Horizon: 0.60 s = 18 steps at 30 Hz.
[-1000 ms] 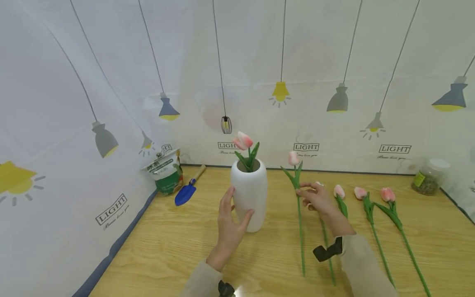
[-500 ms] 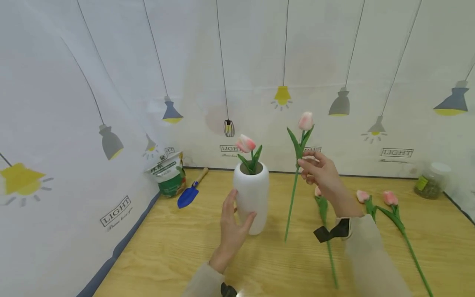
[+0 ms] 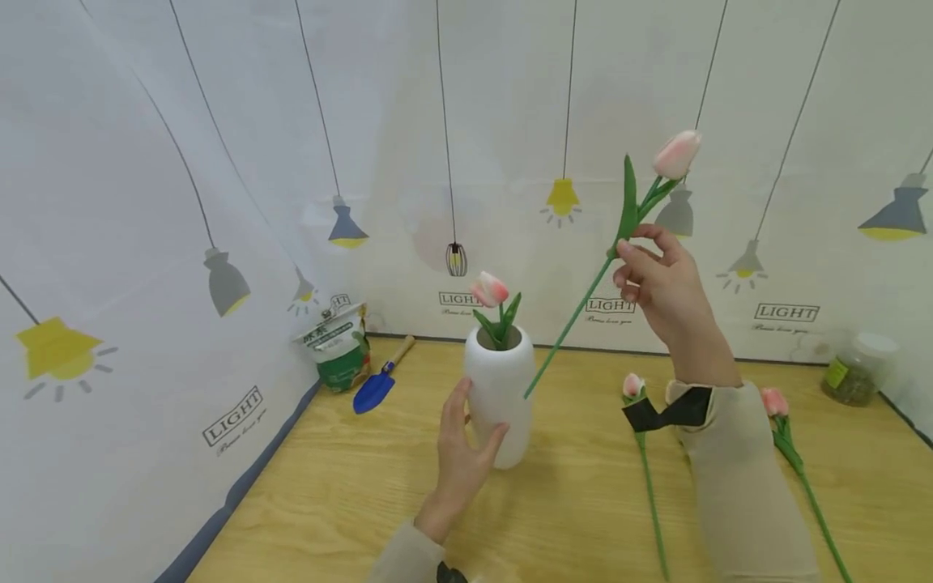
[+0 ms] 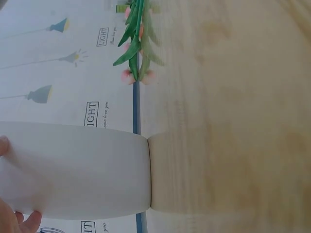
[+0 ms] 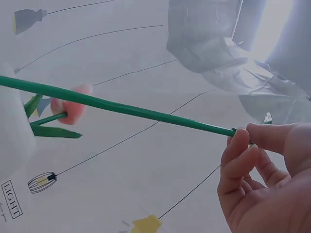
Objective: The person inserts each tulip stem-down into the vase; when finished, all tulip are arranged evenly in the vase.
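With my right hand [image 3: 666,287] I pinch the tulip [image 3: 583,302] between thumb and fingers, on the stem just below its leaves. It is up off the table [image 3: 350,502], right of the vase [image 3: 496,397]. Its long axis slants: the bloom points up and right, the bare stem down and left. The lower end overlaps the vase's right side in the head view; whether it touches, I cannot tell.

My left hand [image 3: 459,457] grips the vase from the left and near side, fingers and thumb curled about its wall. The vase stands upright, with a first tulip [image 3: 490,289] rising from its mouth.

I judge the step to be bringing the stem to the vase. The next move calls for lifting the lower end above the rim, turning the stem nearer upright and lowering it in.

Farther right, a near tulip [image 3: 649,486] and a rightmost tulip [image 3: 787,440] lie with their blooms far. A jar [image 3: 858,372] stands far right; a trowel [image 3: 374,392] and pouch [image 3: 338,356] are far left.
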Motion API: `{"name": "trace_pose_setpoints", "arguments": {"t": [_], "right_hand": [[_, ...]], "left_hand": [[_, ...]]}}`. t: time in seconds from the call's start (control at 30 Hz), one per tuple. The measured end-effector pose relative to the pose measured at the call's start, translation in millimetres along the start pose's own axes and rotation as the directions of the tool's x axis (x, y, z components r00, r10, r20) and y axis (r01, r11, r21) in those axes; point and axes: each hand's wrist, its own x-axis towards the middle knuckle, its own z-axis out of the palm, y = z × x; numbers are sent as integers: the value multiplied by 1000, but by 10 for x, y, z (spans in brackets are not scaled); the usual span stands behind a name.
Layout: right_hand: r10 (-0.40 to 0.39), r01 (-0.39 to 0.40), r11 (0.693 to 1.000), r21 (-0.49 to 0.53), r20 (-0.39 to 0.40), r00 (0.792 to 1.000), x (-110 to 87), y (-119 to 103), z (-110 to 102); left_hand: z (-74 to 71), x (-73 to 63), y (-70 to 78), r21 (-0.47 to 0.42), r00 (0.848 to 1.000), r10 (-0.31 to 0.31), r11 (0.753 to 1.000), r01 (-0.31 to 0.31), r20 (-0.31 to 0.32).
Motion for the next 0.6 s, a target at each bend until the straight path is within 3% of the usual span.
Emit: {"name": "trace_pose_setpoints", "arguments": {"t": [0.2, 0.6], "right_hand": [[-106, 107, 992, 74, -18, 994, 30, -107, 141], [-279, 293, 946, 140, -107, 954, 79, -177, 294]], "left_hand": [[-7, -2, -15, 14, 1000, -9, 1000, 9, 7], [1, -3, -18, 9, 1000, -9, 1000, 9, 11]]}}
